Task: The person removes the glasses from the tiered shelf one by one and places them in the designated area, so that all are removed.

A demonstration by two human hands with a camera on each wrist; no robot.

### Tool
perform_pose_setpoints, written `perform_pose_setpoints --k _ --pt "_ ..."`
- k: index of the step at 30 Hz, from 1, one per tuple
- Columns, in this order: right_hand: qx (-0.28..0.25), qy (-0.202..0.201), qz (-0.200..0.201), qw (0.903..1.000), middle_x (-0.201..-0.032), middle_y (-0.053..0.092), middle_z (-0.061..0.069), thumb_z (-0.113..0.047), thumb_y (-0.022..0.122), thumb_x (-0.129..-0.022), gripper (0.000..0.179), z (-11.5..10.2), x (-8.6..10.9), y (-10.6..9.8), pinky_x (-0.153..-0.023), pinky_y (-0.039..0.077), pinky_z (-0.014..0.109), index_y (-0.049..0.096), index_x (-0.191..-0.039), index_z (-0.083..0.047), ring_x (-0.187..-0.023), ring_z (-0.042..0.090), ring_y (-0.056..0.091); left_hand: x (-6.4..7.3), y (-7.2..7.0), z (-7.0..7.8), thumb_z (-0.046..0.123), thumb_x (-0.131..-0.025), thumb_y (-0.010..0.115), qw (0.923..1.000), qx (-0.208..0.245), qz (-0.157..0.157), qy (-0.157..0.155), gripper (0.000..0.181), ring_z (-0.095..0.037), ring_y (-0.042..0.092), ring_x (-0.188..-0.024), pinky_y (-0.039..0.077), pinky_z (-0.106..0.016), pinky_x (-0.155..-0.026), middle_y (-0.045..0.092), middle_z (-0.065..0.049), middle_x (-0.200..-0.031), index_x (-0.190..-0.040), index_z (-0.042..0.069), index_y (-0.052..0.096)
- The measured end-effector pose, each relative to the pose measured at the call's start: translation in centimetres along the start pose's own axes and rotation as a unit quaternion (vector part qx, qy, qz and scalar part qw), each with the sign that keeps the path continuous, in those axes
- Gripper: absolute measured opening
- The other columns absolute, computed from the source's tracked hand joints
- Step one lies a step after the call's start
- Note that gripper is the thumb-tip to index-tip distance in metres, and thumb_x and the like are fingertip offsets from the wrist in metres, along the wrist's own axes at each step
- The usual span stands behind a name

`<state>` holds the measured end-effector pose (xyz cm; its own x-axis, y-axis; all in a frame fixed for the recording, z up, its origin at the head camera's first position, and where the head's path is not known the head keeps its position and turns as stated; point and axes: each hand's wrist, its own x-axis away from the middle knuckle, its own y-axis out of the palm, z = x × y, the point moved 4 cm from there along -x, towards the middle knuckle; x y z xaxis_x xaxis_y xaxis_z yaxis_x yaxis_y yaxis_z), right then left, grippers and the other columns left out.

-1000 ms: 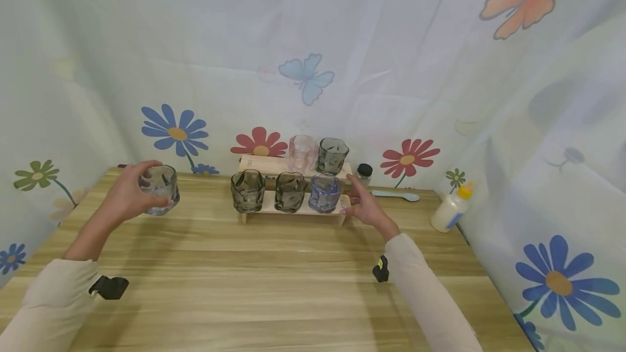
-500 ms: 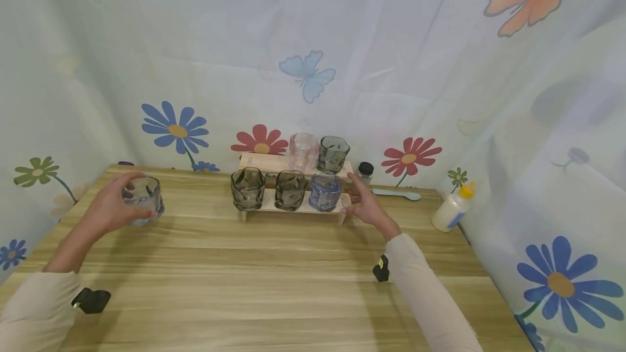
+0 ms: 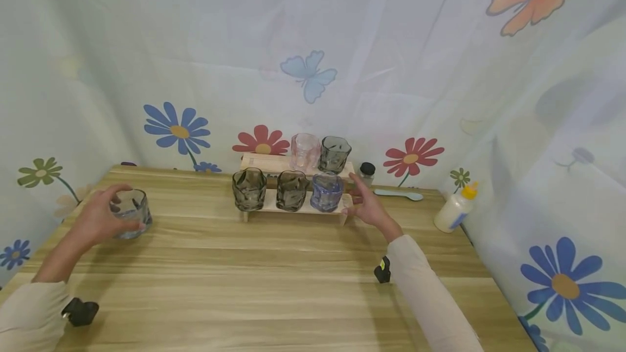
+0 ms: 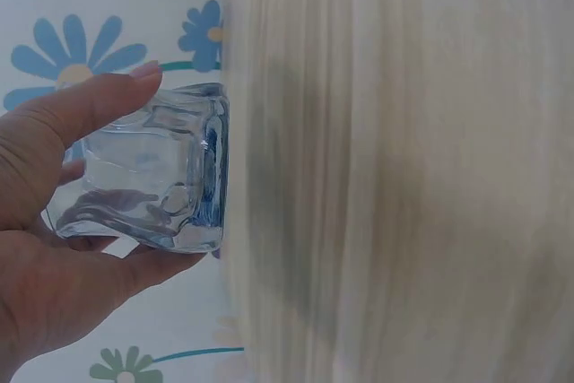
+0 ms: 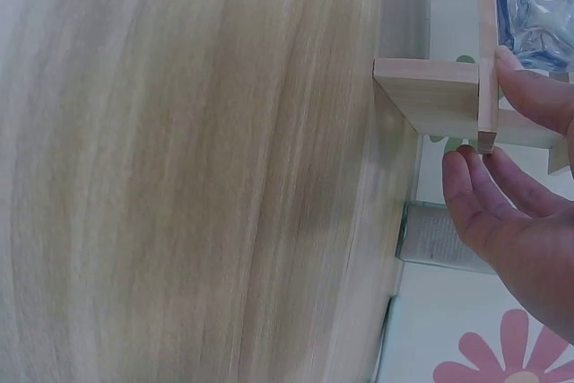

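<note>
My left hand (image 3: 98,217) grips a clear, faintly blue glass tumbler (image 4: 134,177) with thumb and fingers on its sides. The tumbler is upright, low over the left part of the table. At the right end of a two-tier wooden rack (image 3: 264,163), my right hand (image 3: 370,206) holds the lower shelf, its thumb (image 5: 529,87) on top and fingers curled at the end. Beside that thumb stands a blue tumbler (image 3: 326,194). Two dark grey tumblers, one left (image 3: 249,192) and one in the middle (image 3: 292,193), share its shelf.
On the upper shelf are a pink tumbler (image 3: 305,152) and a grey one (image 3: 335,155). Behind the rack's right end stands a black-capped jar (image 3: 367,171). A pale blue spoon (image 3: 398,194) and a yellow-capped bottle (image 3: 455,211) lie farther right. Flowered curtain (image 3: 220,69) borders the table.
My left hand has carried the clear tumbler left, nearer to me and lower. My right hand stays at the rack's end, and the rack's tumblers keep their places.
</note>
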<state>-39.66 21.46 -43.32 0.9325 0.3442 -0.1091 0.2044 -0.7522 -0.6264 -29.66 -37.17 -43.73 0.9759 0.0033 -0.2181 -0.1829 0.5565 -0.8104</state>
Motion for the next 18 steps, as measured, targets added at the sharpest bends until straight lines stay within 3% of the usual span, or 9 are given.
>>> perform_pose_setpoints --k 9,18 --pt "0.000 0.007 -0.005 1.0000 -0.141 0.046 0.038 -0.004 0.076 -0.087 0.098 0.0 0.2 -0.1 -0.098 0.049 0.059 0.014 -0.161 -0.015 -0.123 0.053 0.054 0.6 0.0 -0.7 0.021 -0.066 0.092 0.9998 -0.011 0.003 -0.019 0.097 -0.058 0.046 -0.101 0.044 -0.065 -0.073 0.044 -0.045 -0.117 -0.138 -0.011 0.035" --pt "-0.006 0.002 -0.006 1.0000 -0.142 0.046 0.038 -0.003 0.076 -0.087 0.097 -0.2 0.2 -0.1 -0.100 0.048 0.059 0.014 -0.161 -0.014 -0.123 0.053 0.054 0.8 0.1 -1.8 0.022 -0.066 0.092 0.9990 -0.021 0.024 -0.030 0.094 -0.053 0.045 -0.098 0.044 -0.058 -0.067 0.046 -0.043 -0.112 -0.135 -0.010 0.037"
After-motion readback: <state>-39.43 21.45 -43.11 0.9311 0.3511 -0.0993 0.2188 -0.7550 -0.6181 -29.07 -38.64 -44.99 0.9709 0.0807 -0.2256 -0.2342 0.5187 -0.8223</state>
